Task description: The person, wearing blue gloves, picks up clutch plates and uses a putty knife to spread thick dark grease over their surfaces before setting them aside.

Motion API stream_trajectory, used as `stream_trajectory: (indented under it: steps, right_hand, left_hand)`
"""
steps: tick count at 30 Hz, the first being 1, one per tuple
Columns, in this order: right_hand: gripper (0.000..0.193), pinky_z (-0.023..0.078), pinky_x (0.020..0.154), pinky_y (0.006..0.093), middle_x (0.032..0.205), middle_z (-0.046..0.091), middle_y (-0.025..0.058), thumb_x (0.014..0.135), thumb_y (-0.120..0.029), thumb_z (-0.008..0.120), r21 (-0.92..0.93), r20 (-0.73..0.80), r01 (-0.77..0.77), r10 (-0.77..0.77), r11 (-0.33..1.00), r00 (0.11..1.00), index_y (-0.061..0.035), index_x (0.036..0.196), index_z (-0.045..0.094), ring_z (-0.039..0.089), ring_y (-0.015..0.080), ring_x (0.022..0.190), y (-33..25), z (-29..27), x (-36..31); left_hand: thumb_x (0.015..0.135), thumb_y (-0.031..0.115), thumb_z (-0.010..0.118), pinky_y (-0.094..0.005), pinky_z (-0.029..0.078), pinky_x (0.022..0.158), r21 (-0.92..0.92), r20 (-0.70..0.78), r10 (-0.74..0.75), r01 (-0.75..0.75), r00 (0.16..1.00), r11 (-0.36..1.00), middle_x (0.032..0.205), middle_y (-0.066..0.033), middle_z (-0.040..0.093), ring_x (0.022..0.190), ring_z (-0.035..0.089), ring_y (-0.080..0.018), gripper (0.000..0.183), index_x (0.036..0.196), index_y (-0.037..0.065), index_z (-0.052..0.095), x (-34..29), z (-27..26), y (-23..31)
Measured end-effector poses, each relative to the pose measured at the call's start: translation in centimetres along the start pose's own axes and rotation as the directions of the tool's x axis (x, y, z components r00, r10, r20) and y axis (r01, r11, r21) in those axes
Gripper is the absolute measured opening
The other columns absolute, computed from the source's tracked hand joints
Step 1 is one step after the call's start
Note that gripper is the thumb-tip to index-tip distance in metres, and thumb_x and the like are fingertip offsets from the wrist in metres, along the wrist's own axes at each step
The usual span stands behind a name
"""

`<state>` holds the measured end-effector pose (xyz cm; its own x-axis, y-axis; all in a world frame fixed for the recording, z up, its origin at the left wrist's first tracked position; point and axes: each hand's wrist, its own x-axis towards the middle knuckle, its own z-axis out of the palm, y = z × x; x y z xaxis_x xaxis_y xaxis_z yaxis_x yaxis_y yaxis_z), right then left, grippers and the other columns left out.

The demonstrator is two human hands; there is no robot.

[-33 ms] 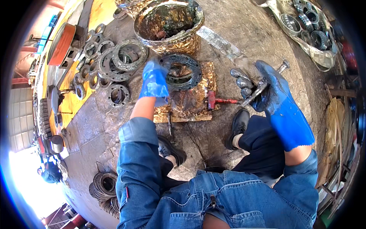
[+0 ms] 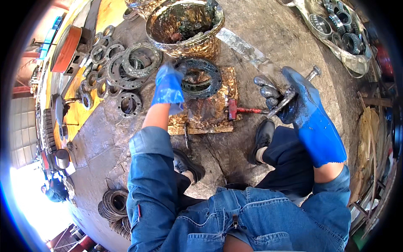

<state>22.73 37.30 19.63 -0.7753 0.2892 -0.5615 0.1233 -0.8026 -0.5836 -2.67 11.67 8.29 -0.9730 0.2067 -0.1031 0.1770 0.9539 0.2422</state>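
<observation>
On the left, beside the loose metal rings (image 2: 151, 61) on the floor, the left hand (image 2: 168, 85) is reaching out on an extended forearm, palm downward, and is meeting the left rim of the dark, greasy flange ring (image 2: 215, 79), though whether its hidden fingertips are gripping the rim cannot be told. The flange ring is lying on the stained board (image 2: 205, 113) at centre, with the red hammer (image 2: 247, 111) lying at the board's right edge. Farther right, the right hand (image 2: 287, 98) is clasping a long bolt (image 2: 287, 98), fingers curling around its shank, forearm slanting far and leftward, the bolt's head pointing far right.
</observation>
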Motion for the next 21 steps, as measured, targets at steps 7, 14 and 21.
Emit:
stream_trajectory:
  steps: [7, 14, 21]
  right_hand:
    - [0.040, 0.053, 0.053, 0.0329, 0.103, 0.066, 0.0262, 0.097, -0.030, 0.049, -0.276, -0.154, -0.161, 0.122, 0.948, 0.981, 0.0003, 0.123, 0.054, 0.068, 0.0270, 0.070, -0.1, 0.4, 2.0]
    - [0.039, 0.052, 0.053, 0.0283, 0.098, 0.068, 0.0211, 0.097, -0.025, 0.051, -0.479, -0.100, -0.113, 0.074, 0.871, 0.992, -0.0001, 0.126, 0.052, 0.068, 0.0232, 0.071, 1.6, 0.1, 3.7]
    - [0.036, 0.051, 0.060, 0.0257, 0.097, 0.069, 0.0143, 0.096, -0.028, 0.054, -0.713, -0.160, -0.103, -0.018, 0.693, 0.987, -0.0008, 0.120, 0.058, 0.065, 0.0170, 0.070, 2.4, 0.6, 3.6]
  left_hand:
    - [0.087, 0.050, 0.058, -0.0428, 0.048, 0.089, -0.102, 0.223, 0.117, -0.096, 0.968, 0.990, 0.108, -0.0240, 0.063, 0.105, 0.059, -0.0395, 0.053, 0.108, 0.003, 0.066, 3.1, 0.6, 0.2]
    - [0.084, 0.049, 0.064, -0.0420, 0.050, 0.086, -0.264, 0.272, 0.061, 0.014, 0.960, 0.964, 0.110, -0.0236, 0.063, 0.104, 0.060, -0.0400, 0.052, 0.106, 0.002, 0.066, 4.3, 2.2, -0.6]
    - [0.079, 0.052, 0.067, -0.0434, 0.050, 0.085, -0.395, 0.122, 0.028, 0.022, 0.992, 0.918, 0.105, -0.0252, 0.066, 0.102, 0.062, -0.0396, 0.063, 0.112, -0.002, 0.062, 6.3, 6.2, -1.5]
